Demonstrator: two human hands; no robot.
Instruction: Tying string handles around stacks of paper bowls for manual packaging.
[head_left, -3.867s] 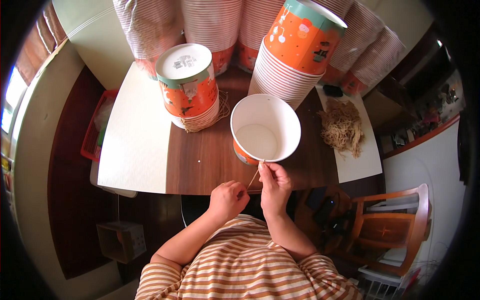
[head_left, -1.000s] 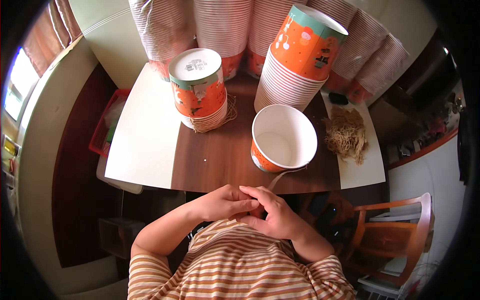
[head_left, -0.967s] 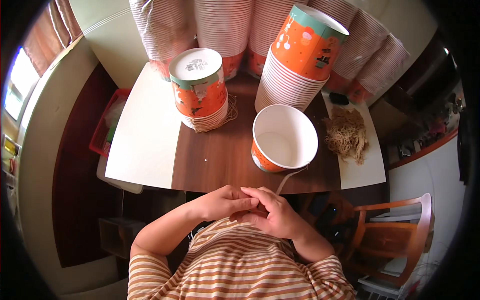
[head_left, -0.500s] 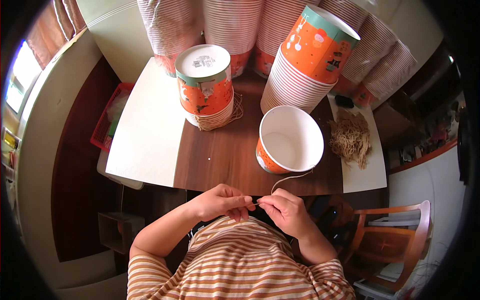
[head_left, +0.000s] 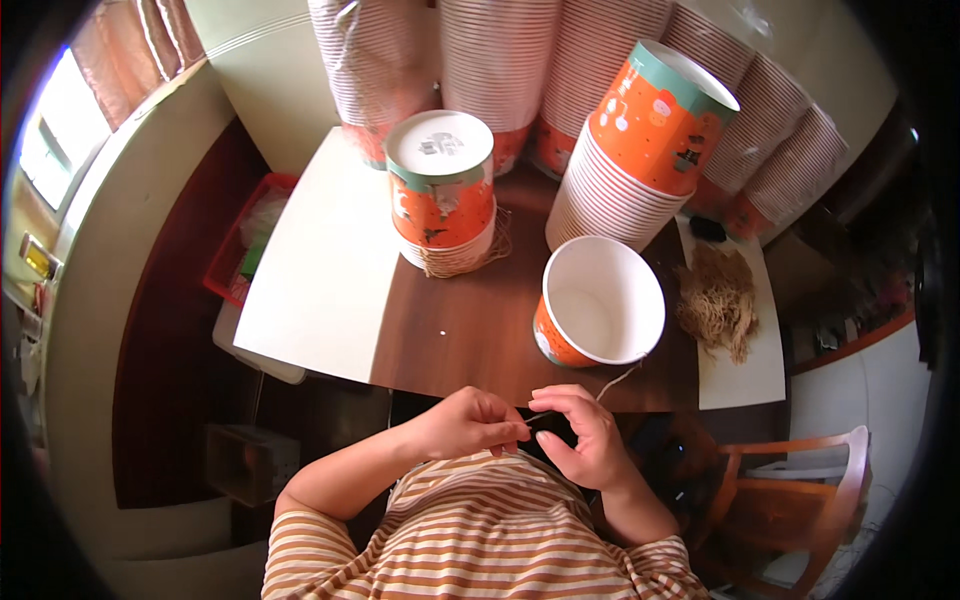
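Note:
Just off the table's front edge, my left hand pinches the end of a thin tan string. My right hand is beside it, thumb and fingers spread apart, with the string passing behind the fingers. From there the string runs up to the rim of an orange paper bucket, white inside, which stands upright with its mouth facing me. How the string joins the rim is too small to make out.
Upside-down orange buckets stand at left with string around their base. A taller nested stack leans behind the upright bucket. A tangled string bundle lies at right. Bagged bucket stacks line the back; a wooden chair stands right.
My right hand has opened from its pinch, its thumb and fingers spreading apart. My left hand still pinches the string. The whole view has shifted slightly.

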